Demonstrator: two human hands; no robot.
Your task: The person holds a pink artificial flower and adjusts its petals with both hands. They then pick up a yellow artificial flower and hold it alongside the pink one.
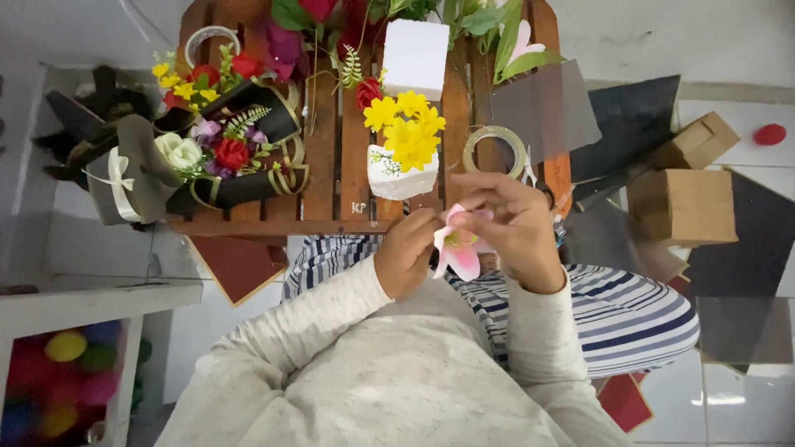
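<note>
Both my hands meet over my lap at the near edge of a small wooden slatted table (327, 178). My left hand (406, 252) pinches the base of a pink and white artificial lily (458, 248). My right hand (513, 228) holds the same flower from the right, its fingers curled over the petals. Just beyond my hands stands a white cup (400, 178) filled with yellow flowers (407, 128).
Two dark wrapped bouquets (211, 149) with red, white and yellow flowers lie on the table's left. A white foam block (414, 58), loose stems and a tape roll (494, 151) sit further back. Cardboard boxes (683, 203) and dark paper sheets (633, 124) lie on the floor at right.
</note>
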